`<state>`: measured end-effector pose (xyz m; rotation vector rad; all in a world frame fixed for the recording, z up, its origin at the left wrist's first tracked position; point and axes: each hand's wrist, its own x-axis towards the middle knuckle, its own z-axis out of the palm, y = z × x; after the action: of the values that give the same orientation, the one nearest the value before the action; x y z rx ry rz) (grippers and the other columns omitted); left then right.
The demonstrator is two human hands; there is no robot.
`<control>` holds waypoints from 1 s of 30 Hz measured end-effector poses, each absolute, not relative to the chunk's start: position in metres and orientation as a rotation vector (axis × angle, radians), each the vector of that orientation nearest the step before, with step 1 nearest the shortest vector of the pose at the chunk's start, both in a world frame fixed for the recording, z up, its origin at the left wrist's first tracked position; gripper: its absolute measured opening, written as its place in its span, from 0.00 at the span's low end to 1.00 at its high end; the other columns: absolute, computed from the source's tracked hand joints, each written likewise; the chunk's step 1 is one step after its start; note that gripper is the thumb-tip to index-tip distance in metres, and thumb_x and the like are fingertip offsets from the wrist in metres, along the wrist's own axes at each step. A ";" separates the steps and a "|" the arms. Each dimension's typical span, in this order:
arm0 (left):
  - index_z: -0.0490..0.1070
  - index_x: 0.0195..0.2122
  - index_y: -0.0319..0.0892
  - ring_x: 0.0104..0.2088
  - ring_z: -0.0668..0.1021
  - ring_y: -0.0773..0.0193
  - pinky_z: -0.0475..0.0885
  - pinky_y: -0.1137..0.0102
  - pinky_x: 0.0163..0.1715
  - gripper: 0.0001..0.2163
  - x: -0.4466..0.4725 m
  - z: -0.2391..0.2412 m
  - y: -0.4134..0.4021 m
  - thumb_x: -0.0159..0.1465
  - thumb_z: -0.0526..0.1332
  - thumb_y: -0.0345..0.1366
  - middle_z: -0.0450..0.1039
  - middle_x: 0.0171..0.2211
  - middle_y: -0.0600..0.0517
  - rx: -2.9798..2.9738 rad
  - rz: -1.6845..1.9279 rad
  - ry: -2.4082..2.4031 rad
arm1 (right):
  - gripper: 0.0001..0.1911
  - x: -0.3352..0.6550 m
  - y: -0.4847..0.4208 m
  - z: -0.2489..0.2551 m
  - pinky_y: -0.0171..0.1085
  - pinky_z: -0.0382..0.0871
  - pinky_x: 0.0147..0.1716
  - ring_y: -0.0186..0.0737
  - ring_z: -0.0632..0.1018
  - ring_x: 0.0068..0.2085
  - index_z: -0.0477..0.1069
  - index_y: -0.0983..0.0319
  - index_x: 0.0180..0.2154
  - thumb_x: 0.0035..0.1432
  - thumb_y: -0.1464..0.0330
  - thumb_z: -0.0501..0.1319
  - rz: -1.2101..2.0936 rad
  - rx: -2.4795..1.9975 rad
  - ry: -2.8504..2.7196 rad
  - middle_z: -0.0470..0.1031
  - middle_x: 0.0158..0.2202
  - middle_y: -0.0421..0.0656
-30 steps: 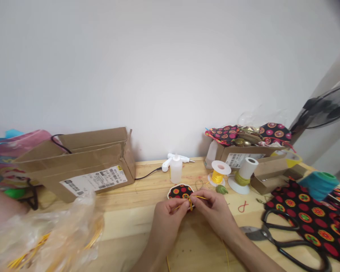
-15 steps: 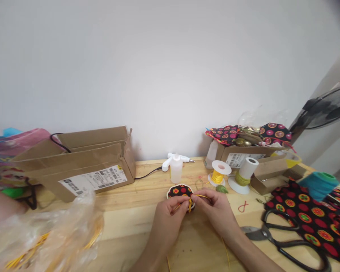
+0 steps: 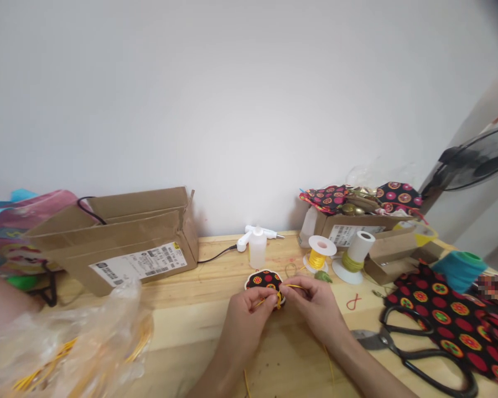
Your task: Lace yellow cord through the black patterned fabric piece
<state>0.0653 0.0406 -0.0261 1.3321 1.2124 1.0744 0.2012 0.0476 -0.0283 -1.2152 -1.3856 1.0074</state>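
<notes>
Both my hands meet at the middle of the wooden table (image 3: 199, 309). My left hand (image 3: 247, 315) and my right hand (image 3: 315, 304) each pinch a thin yellow cord (image 3: 279, 298) that is knotted between the fingertips. Right behind the knot lies a small scalloped fabric piece (image 3: 263, 278), black with red and orange dots; the cord touches its front edge. Loose cord ends trail down past my wrists toward the table's near edge.
A spool of yellow cord (image 3: 318, 253), a white spool (image 3: 353, 255), a small clear bottle (image 3: 257, 247) and a glue gun (image 3: 259, 232) stand behind. Large black scissors (image 3: 415, 354) and patterned fabric (image 3: 448, 315) lie right. A cardboard box (image 3: 120, 243) and plastic bag (image 3: 74, 342) sit left.
My fingertips have drawn closer together on the cord and shifted slightly toward the fabric piece. The view has drifted a little.
</notes>
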 end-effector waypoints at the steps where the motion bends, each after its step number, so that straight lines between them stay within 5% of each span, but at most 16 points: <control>1: 0.75 0.28 0.37 0.27 0.74 0.63 0.66 0.74 0.26 0.09 0.065 -0.026 0.041 0.50 0.58 0.37 0.76 0.25 0.49 1.327 1.078 1.212 | 0.08 0.202 0.047 -0.028 0.32 0.56 0.20 0.33 0.65 0.21 0.72 0.63 0.23 0.44 0.64 0.60 0.995 -1.217 -1.403 0.67 0.20 0.40; 9: 0.75 0.26 0.38 0.26 0.75 0.64 0.67 0.75 0.26 0.08 0.066 -0.026 0.040 0.50 0.59 0.36 0.76 0.24 0.50 1.318 1.065 1.207 | 0.09 0.204 0.047 -0.028 0.31 0.55 0.19 0.32 0.62 0.20 0.73 0.63 0.24 0.47 0.65 0.57 0.689 -1.292 -1.585 0.65 0.18 0.39; 21: 0.74 0.34 0.37 0.32 0.76 0.62 0.68 0.73 0.33 0.10 0.065 -0.028 0.042 0.51 0.59 0.35 0.77 0.30 0.48 1.234 1.076 1.112 | 0.09 0.203 0.041 -0.025 0.30 0.55 0.18 0.31 0.62 0.21 0.72 0.63 0.25 0.49 0.66 0.56 0.706 -1.236 -1.624 0.64 0.19 0.39; 30: 0.74 0.30 0.36 0.29 0.75 0.63 0.67 0.73 0.30 0.09 0.062 -0.029 0.041 0.51 0.59 0.36 0.76 0.28 0.48 1.326 1.054 1.135 | 0.09 0.204 0.044 -0.027 0.30 0.55 0.19 0.32 0.63 0.21 0.72 0.63 0.26 0.50 0.66 0.55 0.628 -1.263 -1.664 0.65 0.19 0.39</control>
<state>0.0623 0.0414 -0.0294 1.3257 1.1351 1.0542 0.2038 0.0443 -0.0273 -1.2628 -1.6637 0.6282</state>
